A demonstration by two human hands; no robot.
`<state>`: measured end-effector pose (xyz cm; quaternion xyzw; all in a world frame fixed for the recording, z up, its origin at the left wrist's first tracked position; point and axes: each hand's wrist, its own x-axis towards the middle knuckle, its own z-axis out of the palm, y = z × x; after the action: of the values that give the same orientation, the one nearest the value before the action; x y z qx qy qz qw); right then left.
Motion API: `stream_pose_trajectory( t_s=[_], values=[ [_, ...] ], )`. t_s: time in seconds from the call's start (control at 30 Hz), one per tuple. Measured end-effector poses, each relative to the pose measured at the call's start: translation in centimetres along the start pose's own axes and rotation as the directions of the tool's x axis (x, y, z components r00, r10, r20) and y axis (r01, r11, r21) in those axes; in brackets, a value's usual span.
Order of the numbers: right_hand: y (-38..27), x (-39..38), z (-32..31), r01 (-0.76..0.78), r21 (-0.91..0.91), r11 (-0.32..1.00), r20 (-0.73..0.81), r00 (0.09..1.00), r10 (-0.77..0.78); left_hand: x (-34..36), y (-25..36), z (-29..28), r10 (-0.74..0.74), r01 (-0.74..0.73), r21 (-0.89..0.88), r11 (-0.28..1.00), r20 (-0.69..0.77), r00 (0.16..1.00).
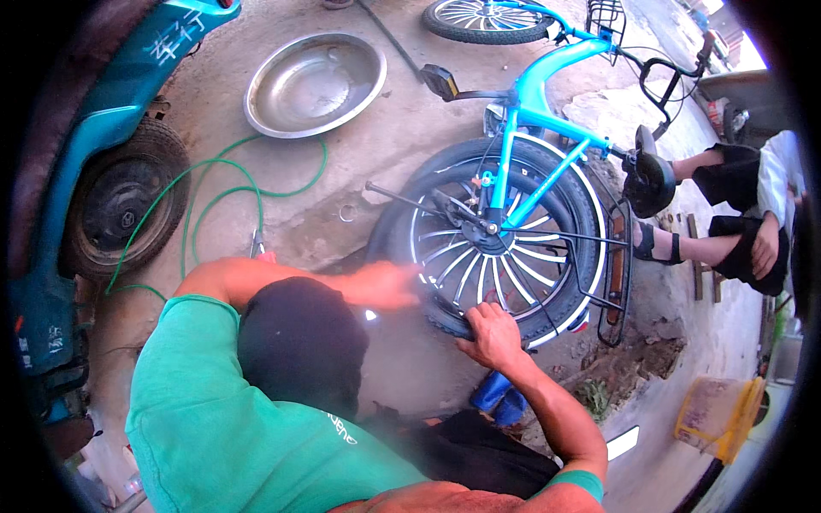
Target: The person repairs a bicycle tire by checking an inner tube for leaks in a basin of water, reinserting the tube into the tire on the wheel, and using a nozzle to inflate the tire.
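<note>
A bright blue bicycle [530, 103] lies on its side on the floor. Its near wheel [492, 278] has white-and-black spokes, and the dark tyre [389, 231] bulges past the rim on the left. My right hand [496, 335] is closed on the lower edge of the tyre, fingers over it. At the tyre's lower left, my left hand [389, 285] is smeared by motion; its fingers cannot be made out, nor whether it holds anything. Dark cloth, seemingly over my knee [304, 346], covers part of my left forearm. A dark rod [398, 197] sticks out leftward across the wheel.
A metal basin [316, 85] stands beyond a coiled green hose [248, 184] with a metal end. A teal vehicle with a black wheel [128, 201] borders the left. Someone sits at right, one hand [765, 245] on a knee. A yellow-rimmed bucket [723, 419] lies lower right.
</note>
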<state>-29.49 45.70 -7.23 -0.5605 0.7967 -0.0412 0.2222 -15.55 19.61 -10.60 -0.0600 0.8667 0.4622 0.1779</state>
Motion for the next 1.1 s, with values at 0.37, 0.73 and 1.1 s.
stream_pose_trajectory(
  t_s=[0.37,0.73,1.1],
  values=[
    [0.0,0.5,0.1,0.004,-0.022,1.0,0.02,1.0,-0.004,0.2,-5.7,2.3,-0.07,0.07,-0.321,0.944,0.01,0.997],
    [0.2,0.1,0.5,-0.004,-0.01,1.0,-0.008,1.0,0.003,6.0,-6.4,-1.2,0.428,-0.379,0.416,0.826,-0.026,0.904],
    [0.3,0.8,-0.3,-0.049,0.049,0.998,0.075,0.996,0.045,8.4,-2.7,-2.6,0.234,-0.494,0.414,0.765,0.536,0.811]
  ],
)
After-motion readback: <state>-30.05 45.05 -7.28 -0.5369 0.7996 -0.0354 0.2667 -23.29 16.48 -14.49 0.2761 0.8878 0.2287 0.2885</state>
